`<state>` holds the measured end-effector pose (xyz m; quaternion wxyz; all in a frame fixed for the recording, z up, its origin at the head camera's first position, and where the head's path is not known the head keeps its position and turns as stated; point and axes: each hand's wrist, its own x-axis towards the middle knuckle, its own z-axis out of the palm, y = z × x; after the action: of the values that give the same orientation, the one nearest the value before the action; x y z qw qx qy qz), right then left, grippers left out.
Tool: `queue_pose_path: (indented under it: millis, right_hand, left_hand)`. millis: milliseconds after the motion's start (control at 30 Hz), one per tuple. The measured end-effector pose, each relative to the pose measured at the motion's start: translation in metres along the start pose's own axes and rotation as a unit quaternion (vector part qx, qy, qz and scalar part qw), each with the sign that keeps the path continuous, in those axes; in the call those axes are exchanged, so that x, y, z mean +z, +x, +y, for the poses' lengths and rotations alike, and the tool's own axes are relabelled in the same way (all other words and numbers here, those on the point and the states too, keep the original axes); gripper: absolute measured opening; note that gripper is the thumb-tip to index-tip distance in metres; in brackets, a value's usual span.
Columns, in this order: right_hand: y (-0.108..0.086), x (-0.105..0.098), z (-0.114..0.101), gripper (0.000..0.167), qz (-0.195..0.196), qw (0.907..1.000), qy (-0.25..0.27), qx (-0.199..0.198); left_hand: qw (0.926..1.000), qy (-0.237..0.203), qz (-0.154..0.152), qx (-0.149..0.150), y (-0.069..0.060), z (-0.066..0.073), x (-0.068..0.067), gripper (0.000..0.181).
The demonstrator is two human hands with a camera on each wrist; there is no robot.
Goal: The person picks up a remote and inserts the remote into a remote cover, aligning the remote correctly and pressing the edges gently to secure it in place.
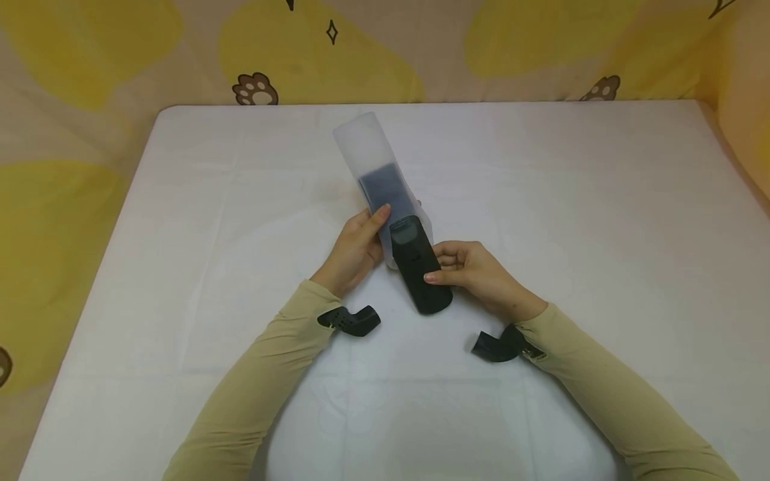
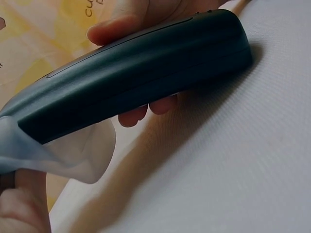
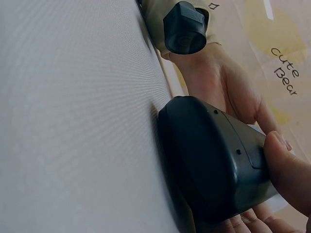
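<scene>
Tan sleeves (image 1: pixel 259 387) are framing a black device (image 1: pixel 421 267) and a clear pouch (image 1: pixel 363 137)

Both sleeves are running up from the near edge, and two black wrist cameras (image 1: pixel 357 322) are sticking inward from the cuffs. Just beyond them, the right hand (image 1: pixel 475 270) is pinching the device, its thumb pressing on the upper face and other fingers bracing beneath. The device is lying between the two hands, to the left of the right hand, its near end hovering close above the counter (image 1: pixel 541 167) or touching it; I cannot tell which.

Everything is turning on how the long axes are lining up: the device is slanting from lower right to upper left, and the pouch is slanting much the same way beyond it. The device's far end is overlapping the pouch's near part, though whether inside or merely on top is staying unclear. The right hand is sitting nearer the device; the left hand (image 1: pixel 355 247) is pinching the pouch along its left side, the thumb lying on top near the device's far end. A dark panel (image 1: pixel 385 187) is showing at the pouch's middle.

Farther off, the pale counter is stretching to its back edge, with patterned cloth (image 1: pixel 361 53) hanging behind.
</scene>
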<state>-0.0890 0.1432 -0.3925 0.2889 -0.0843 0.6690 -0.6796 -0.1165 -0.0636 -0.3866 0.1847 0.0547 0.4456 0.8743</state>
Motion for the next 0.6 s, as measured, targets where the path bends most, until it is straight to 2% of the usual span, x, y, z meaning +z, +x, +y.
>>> queue_pose_path:
  millis: [267,600]
  right_hand:
    - [-0.0007,0.0001,-0.0007,0.035,0.002,1.0,0.005,0.002]
    - [-0.0011,0.0004,-0.0023,0.034,0.005,0.9999,0.014,0.006]
  left_hand:
    - [0.9999,-0.003,-0.01,-0.002,0.0008,-0.0015,-0.0012,0.041]
    - [0.9996,0.018,-0.021,0.008,0.001,-0.0022,-0.0006,0.041]
